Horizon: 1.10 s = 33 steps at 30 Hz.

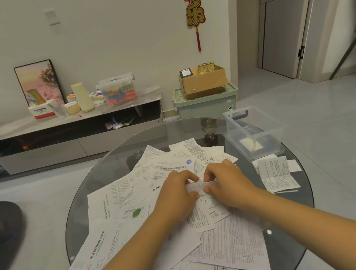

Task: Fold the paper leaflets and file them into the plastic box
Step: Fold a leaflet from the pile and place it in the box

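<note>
The small leaflet [201, 186] in the middle of the frame looks thin, light and floppy, so I think it will bend easily and could tear if pulled hard; the best place to hold it seems to be at its two short ends, pressing the crease flat with the fingertips. It is a narrow white strip with tiny print, partly hidden by fingers. The left hand [177, 193] pinches its left end with curled fingers, and the right hand [227, 185] pinches its right end the same way. Under them lies a big messy pile of leaflets [123, 206], white sheets with small black writing, spread over the round glass table [114, 163]. The clear plastic box [252, 134] stands open at the upper right of the table, with something pale inside. Just below it sits a little stack of folded leaflets [275, 174].
</note>
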{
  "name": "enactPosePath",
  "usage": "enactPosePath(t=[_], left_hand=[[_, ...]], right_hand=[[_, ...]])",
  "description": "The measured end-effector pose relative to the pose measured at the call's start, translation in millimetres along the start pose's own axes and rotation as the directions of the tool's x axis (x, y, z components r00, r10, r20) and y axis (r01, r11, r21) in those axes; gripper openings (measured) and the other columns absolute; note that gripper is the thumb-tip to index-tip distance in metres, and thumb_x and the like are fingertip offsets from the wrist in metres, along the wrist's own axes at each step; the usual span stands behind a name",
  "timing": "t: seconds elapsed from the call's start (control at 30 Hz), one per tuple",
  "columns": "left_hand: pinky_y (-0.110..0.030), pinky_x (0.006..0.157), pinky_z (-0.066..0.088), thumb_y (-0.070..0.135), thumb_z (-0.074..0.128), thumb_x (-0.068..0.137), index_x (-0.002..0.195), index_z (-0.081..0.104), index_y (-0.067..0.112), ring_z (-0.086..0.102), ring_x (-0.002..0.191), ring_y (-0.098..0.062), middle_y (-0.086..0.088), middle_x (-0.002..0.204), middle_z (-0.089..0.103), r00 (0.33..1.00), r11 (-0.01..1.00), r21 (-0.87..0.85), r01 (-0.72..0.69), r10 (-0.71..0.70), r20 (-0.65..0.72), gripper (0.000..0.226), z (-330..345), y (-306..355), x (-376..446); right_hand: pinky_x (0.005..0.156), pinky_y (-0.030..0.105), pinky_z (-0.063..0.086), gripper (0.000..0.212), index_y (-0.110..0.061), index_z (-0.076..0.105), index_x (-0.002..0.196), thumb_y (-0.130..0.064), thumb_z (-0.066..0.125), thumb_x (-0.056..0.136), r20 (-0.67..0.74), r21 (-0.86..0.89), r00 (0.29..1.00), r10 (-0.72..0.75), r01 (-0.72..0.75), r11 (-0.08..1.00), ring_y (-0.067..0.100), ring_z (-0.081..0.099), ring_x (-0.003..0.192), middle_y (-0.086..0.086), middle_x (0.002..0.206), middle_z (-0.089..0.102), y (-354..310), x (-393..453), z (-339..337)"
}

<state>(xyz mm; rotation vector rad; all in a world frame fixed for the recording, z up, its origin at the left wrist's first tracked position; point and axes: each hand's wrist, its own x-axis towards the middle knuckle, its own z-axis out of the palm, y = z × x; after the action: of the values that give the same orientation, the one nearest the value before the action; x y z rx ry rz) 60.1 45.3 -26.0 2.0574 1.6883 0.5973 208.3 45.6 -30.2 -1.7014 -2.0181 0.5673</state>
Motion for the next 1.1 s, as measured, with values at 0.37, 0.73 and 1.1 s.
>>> enactPosePath(t=[0.37, 0.73, 1.1], left_hand=[[-0.029, 0.074, 0.055, 0.012, 0.074, 0.078, 0.084, 0.067, 0.027, 0.060, 0.071, -0.009, 0.005, 0.081, 0.067, 0.998, 0.921, -0.384, 0.057, -0.063, -0.003, 0.018, 17, 38, 9], [-0.013, 0.074, 0.045, 0.021, 0.075, 0.078, 0.107, 0.062, 0.027, 0.057, 0.080, -0.005, 0.009, 0.092, 0.061, 0.990, 0.932, -0.347, -0.107, 0.131, 0.045, 0.032, 58, 80, 11], [-0.034, 0.115, -0.004, 0.057, 0.064, 0.079, 0.150, 0.011, 0.031, 0.000, 0.143, -0.005, 0.012, 0.158, -0.007, 0.798, 0.789, 0.211, -0.577, 0.489, 0.352, 0.093, 76, 86, 30]], right_hand=[[0.061, 0.023, 0.045, 0.007, -0.027, 0.060, 0.084, -0.024, 0.066, 0.086, -0.074, 0.135, 0.994, 0.077, -0.066, 0.989, 0.010, 0.056, 0.071, -0.008, 0.079, 0.060, 28, -10, -40], [0.055, 0.015, 0.036, 0.012, -0.028, 0.059, 0.079, -0.023, 0.069, 0.083, -0.062, 0.053, 0.988, 0.145, -0.142, 0.988, 0.002, 0.048, 0.064, -0.012, 0.073, 0.054, 78, -39, -85], [0.066, 0.023, 0.042, 0.017, -0.025, 0.051, 0.076, -0.023, 0.063, 0.087, 0.014, -0.118, 0.980, 0.198, -0.195, 0.974, 0.015, 0.057, 0.082, -0.007, 0.081, 0.058, 103, -56, -102]])
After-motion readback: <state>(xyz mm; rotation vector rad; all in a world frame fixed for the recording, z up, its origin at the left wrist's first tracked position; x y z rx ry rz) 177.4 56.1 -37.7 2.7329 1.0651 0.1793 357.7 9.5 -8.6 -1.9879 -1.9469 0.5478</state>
